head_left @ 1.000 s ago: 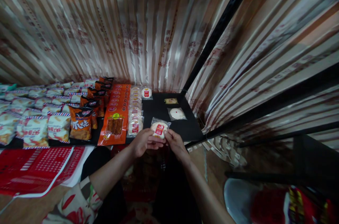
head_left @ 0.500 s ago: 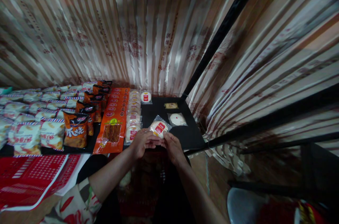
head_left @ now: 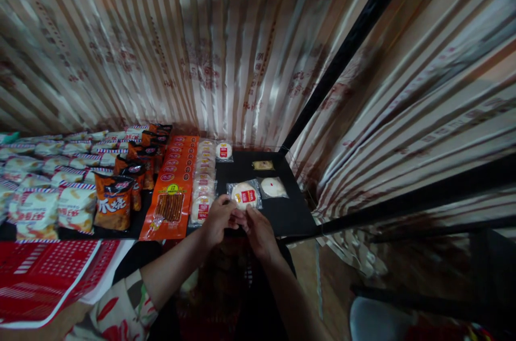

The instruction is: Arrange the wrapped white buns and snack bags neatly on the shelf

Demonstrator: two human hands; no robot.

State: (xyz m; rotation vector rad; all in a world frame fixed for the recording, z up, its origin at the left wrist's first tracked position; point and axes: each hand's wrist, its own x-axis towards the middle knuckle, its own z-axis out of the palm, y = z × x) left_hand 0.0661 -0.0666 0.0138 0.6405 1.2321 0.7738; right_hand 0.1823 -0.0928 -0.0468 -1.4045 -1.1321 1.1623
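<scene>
A round white cake (head_left: pixel 243 194) in a clear wrapper with a red and yellow label is between my hands, above the black shelf top. My left hand (head_left: pixel 221 219) has its fingers curled at the packet's near left edge. The thumb and fingers of my right hand (head_left: pixel 260 231) pinch its near right edge, and the two hands' fingertips meet. Left of them runs an overlapping row of similar wrapped cakes (head_left: pixel 202 206). A wrapped cake with a small red mark (head_left: pixel 273 187) lies just right of the held one.
A small yellowish packet (head_left: pixel 263 165) and another labelled cake (head_left: pixel 224 151) lie farther back. Orange snack packaging (head_left: pixel 169 185), black-orange bags (head_left: pixel 114 201) and white bags (head_left: pixel 76 206) fill the left. A red basket (head_left: pixel 44 271) is below. Dark poles (head_left: pixel 346 61) and striped curtain (head_left: pixel 234 50) bound the shelf.
The wrapped cake has turned flatter in my hands and shifted slightly right. My fingers have moved to its near edge. The view has shifted a little.
</scene>
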